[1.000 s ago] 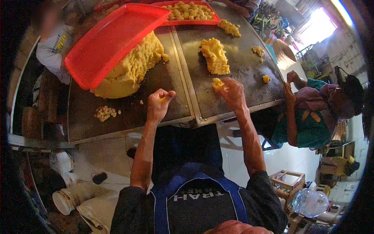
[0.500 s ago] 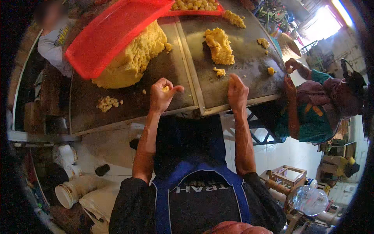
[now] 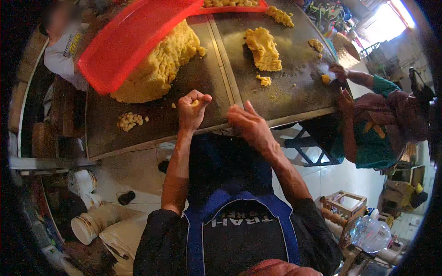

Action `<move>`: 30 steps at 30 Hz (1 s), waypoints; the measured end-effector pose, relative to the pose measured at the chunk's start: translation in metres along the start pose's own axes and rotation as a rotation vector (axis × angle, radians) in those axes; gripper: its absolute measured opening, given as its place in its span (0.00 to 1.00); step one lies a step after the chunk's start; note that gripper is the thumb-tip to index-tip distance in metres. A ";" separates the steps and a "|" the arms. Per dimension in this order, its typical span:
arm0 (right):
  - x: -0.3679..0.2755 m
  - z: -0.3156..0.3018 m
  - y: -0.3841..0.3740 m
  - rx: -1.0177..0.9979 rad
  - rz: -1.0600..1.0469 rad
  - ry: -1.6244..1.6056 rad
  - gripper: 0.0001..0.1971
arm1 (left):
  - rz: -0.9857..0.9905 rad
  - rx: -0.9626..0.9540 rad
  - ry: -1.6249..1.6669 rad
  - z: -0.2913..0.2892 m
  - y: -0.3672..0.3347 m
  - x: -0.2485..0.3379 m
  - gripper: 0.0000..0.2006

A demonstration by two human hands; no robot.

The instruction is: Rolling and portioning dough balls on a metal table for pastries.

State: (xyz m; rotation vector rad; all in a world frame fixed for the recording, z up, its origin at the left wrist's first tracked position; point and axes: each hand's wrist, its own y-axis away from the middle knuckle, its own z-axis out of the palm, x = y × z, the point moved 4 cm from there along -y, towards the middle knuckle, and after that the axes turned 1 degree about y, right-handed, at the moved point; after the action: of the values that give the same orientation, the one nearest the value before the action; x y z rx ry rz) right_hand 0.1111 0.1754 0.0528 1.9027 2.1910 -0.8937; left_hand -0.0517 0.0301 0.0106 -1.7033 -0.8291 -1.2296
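Observation:
My left hand (image 3: 189, 116) is curled over the table's near edge, with a small lump of yellow dough (image 3: 195, 102) showing between its fingers. To its right, my right hand (image 3: 252, 126) has its thumb apart and its fingers stretched toward the left; nothing shows in it, though it is slightly blurred. A large mass of yellow dough (image 3: 161, 66) lies beyond my left hand, partly under a tilted red tray (image 3: 99, 73). Beyond my right hand are a flattened dough slab (image 3: 263, 49) and a small dough scrap (image 3: 264, 80).
Small pale pieces (image 3: 130, 121) lie in a pile at the left. A red tray of dough balls (image 3: 230, 10) stands at the back. A metal strip (image 3: 220, 57) crosses the table (image 3: 294, 99). At the right a co-worker's hands (image 3: 343, 85) are near a dough piece (image 3: 326, 78).
My right hand has swung left toward my left hand, and its fingers have loosened from a curl. My left hand stays closed in nearly the same place.

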 end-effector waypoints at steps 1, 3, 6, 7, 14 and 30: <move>0.007 -0.005 0.004 0.162 0.036 -0.050 0.14 | 0.015 0.022 0.040 -0.001 0.000 0.000 0.31; 0.013 -0.032 0.000 0.329 0.195 -0.153 0.13 | -0.035 0.000 0.107 -0.001 -0.001 0.005 0.31; 0.035 -0.023 0.003 0.254 0.286 0.063 0.14 | -0.090 -0.002 0.126 0.003 0.000 0.010 0.31; 0.032 -0.016 0.007 0.328 0.275 0.051 0.13 | -0.096 0.012 0.080 0.003 0.001 0.012 0.30; -0.024 0.042 -0.008 0.137 -0.015 -0.124 0.18 | -0.067 0.039 0.131 0.001 -0.002 0.000 0.30; 0.173 -0.082 0.029 0.487 0.628 0.196 0.12 | -0.129 -0.009 0.181 0.003 -0.005 -0.016 0.29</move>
State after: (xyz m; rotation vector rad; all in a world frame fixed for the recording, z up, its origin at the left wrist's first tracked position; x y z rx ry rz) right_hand 0.1250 0.3670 0.0330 2.7617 1.3419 -1.2068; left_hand -0.0599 0.0340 -0.0040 -1.5387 -0.8349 -1.4530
